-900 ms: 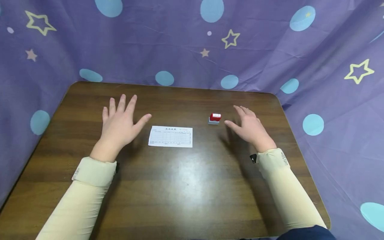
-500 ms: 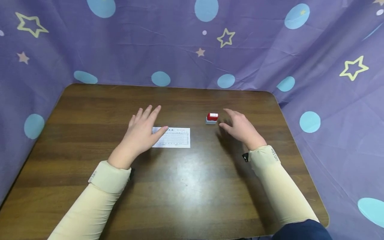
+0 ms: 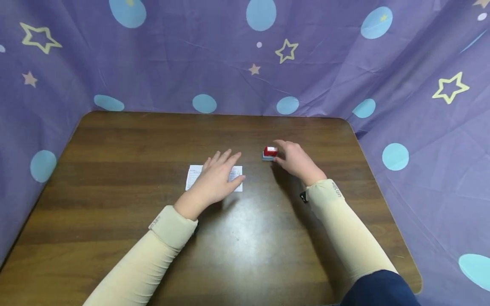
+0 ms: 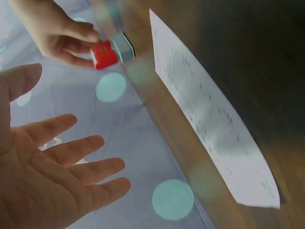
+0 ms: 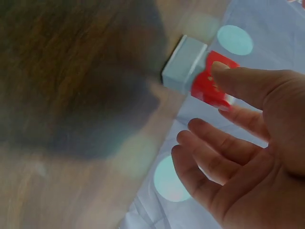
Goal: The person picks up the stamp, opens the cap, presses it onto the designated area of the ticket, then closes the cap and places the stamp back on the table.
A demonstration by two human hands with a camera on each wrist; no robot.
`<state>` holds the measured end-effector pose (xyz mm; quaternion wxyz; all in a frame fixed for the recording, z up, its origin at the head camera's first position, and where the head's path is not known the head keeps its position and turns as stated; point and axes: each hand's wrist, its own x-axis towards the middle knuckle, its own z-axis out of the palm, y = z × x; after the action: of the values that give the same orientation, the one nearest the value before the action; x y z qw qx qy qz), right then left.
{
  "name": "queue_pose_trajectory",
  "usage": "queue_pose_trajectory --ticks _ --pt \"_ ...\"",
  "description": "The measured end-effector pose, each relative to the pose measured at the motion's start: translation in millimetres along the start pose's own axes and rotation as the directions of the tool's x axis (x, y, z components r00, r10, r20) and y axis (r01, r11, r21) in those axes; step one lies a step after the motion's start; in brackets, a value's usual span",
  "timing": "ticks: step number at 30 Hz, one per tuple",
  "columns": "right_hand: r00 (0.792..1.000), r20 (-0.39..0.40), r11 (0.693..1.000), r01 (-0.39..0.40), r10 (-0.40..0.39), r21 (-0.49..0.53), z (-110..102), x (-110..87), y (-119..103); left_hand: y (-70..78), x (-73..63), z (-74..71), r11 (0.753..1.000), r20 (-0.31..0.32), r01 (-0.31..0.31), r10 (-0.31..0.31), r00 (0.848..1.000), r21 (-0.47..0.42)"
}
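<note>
A small stamp (image 3: 270, 152) with a red grip and a grey-blue base stands on the table. My right hand (image 3: 300, 160) reaches it from the right, thumb and index finger on either side of the red grip. In the right wrist view the thumb overlaps the red part of the stamp (image 5: 209, 81), while the other fingers are loosely bent. Left of the stamp lies a white printed form (image 3: 194, 175), partly hidden under my left hand (image 3: 214, 178). That hand hovers over the paper with its fingers spread, nothing in its palm in the left wrist view.
The brown wooden table (image 3: 126, 161) has rounded far corners. A purple curtain (image 3: 229, 55) with stars and blue dots hangs behind it and along both sides. Light glares off the table in front of the form.
My left hand has moved right, from beside the form to over it. My right hand has moved left until its thumb and index finger reach the stamp. Stamp and form lie where they were.
</note>
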<state>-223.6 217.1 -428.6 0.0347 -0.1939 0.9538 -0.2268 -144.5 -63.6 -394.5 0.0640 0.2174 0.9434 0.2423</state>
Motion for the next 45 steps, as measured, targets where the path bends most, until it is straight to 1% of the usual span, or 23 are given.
queue_pose_trajectory --ticks 3,8,12,16,21,26,29,33,36,41,43,45 --pt "1.0 0.002 1.0 0.016 -0.016 -0.005 6.3 5.9 1.9 4.5 -1.6 8.5 1.0 -0.008 -0.016 0.016 1.0 -0.005" --pt "1.0 0.0 1.0 0.001 -0.001 0.005 12.2 8.3 4.9 9.6 -5.8 20.3 0.999 -0.017 -0.049 0.049 0.999 -0.003" --pt "1.0 0.002 1.0 -0.004 0.004 -0.008 15.1 8.0 6.7 12.2 -7.6 26.6 0.999 -0.008 -0.047 0.047 0.999 -0.004" --pt "1.0 0.008 1.0 -0.015 0.016 -0.027 17.9 7.9 8.8 12.8 -6.8 30.5 0.999 0.002 -0.037 0.037 0.999 0.001" --pt "1.0 0.003 0.999 -0.024 0.024 -0.033 19.5 8.6 10.0 11.3 -4.0 32.1 0.999 -0.012 -0.05 0.049 0.999 -0.006" --pt "1.0 -0.003 1.0 -0.012 0.012 -0.016 18.8 6.0 7.8 7.9 1.4 32.4 0.998 -0.028 -0.057 0.057 0.998 -0.021" --pt "1.0 -0.008 1.0 0.011 -0.01 0.016 16.2 0.9 2.3 5.8 4.7 30.6 0.998 -0.032 -0.064 0.063 0.997 -0.017" --pt "0.997 -0.033 0.995 0.066 -0.064 0.074 9.8 -7.9 -10.1 3.0 9.3 27.7 0.997 -0.038 -0.079 0.079 0.996 0.008" --pt "0.993 -0.047 0.986 0.115 -0.11 0.123 4.6 -14.8 -20.9 1.4 12.5 26.9 0.996 -0.042 -0.087 0.087 0.995 0.002" --pt "0.984 -0.059 0.956 0.176 -0.167 0.234 -2.6 -23.7 -38.9 -0.2 17.1 26.9 0.992 -0.044 -0.103 0.1 0.994 -0.074" --pt "0.981 -0.066 0.939 0.194 -0.182 0.285 -5.6 -26.3 -46.1 -0.8 19.2 26.5 0.987 -0.062 -0.116 0.109 0.992 -0.115" --pt "0.977 -0.073 0.921 0.212 -0.199 0.326 -8.6 -28.4 -52.7 -1.2 21.1 24.9 0.979 -0.096 -0.14 0.127 0.987 -0.148"
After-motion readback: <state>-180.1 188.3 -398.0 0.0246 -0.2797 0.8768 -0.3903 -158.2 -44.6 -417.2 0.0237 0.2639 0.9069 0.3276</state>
